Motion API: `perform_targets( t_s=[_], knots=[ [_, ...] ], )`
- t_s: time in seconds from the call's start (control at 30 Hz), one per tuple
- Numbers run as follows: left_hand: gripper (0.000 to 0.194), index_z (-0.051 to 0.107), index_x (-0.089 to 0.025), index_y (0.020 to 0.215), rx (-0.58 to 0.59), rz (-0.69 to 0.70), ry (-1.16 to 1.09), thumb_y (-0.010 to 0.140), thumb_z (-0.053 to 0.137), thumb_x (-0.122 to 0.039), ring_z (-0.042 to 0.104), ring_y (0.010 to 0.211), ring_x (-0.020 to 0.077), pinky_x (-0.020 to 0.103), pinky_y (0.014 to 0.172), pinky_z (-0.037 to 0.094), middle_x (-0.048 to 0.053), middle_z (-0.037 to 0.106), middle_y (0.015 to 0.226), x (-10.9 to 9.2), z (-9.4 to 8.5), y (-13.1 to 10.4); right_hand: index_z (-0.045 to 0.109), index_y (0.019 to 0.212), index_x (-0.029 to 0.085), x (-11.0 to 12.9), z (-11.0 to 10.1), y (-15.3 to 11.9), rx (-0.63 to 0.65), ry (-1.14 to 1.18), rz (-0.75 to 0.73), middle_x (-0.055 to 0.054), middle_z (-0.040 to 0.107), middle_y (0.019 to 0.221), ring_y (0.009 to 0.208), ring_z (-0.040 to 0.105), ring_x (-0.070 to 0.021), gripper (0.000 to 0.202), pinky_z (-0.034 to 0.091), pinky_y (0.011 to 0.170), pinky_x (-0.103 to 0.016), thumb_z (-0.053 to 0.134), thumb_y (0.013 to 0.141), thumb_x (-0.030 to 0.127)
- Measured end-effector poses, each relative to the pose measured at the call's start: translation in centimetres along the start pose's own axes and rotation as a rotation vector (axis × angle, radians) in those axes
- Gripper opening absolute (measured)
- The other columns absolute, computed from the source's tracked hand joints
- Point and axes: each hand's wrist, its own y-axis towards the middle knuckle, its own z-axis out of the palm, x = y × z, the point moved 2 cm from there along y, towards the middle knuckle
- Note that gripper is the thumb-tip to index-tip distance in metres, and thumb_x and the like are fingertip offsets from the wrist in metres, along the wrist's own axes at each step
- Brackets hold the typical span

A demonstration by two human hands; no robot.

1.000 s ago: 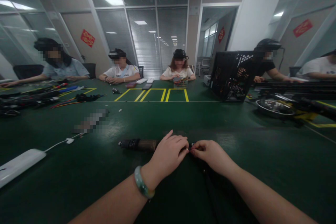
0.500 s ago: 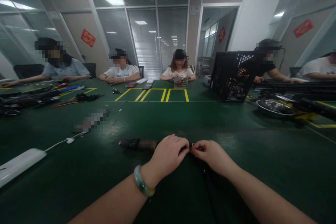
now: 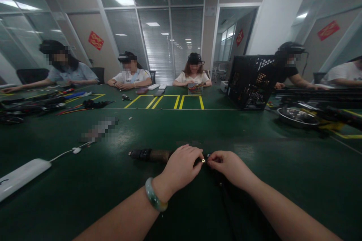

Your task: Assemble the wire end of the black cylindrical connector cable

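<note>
The green table (image 3: 175,128) bears a black-and-brown cylinder (image 3: 158,155).

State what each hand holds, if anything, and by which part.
Left hand: apparently a small gold-coloured metal piece, its tip exposed, the gripped part hidden. Right hand: closed in a pinch, but whether on anything cannot be told.

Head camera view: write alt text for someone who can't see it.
A person's left hand and right hand nearly meet over a dark green tabletop, a small gold-coloured piece showing at the left. A black-and-brown cylindrical object lies partly behind the left hand; people sit opposite.
</note>
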Motion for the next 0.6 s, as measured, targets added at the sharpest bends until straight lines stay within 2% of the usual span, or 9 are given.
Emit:
perform_targets(
  t_s=[0.2, 0.4, 0.6],
  knots=[
    [0.009, 0.059, -0.023, 0.097, 0.011, 0.007, -0.004, 0.089, 0.056, -0.021, 0.056, 0.109, 0.0179, 0.044, 0.107, 0.034, -0.001, 0.063, 0.116, 0.09, -0.03, -0.11, 0.072, 0.088, 0.024, 0.04, 0.14, -0.05, -0.020, -0.013, -0.022, 0.001, 0.073, 0.084, 0.074, 0.065, -0.0164, 0.017, 0.043, 0.063, -0.024, 0.057, 0.086, 0.032],
    [0.011, 0.058, -0.023, 0.098, 0.003, -0.001, -0.019, 0.087, 0.058, -0.019, 0.058, 0.104, 0.0180, 0.043, 0.105, 0.036, -0.001, 0.064, 0.110, 0.02, -0.03, 0.07, 0.071, 0.087, 0.025, -0.08, 0.38, 0.08, -0.054, -0.066, -0.112, 0.003, 0.072, 0.081, 0.073, 0.064, -0.0150, 0.014, 0.041, 0.063, -0.023, 0.058, 0.086, 0.030],
    [0.007, 0.057, -0.022, 0.096, 0.015, -0.010, -0.003, 0.089, 0.057, -0.023, 0.058, 0.105, 0.0179, 0.043, 0.108, 0.033, 0.000, 0.064, 0.109, -0.04, -0.07, -0.02, 0.071, 0.086, 0.025, -0.09, 0.38, 0.00, -0.058, -0.056, -0.110, 0.003, 0.071, 0.080, 0.071, 0.064, -0.0145, 0.014, 0.041, 0.062, -0.023, 0.058, 0.085, 0.029]
  ],
)
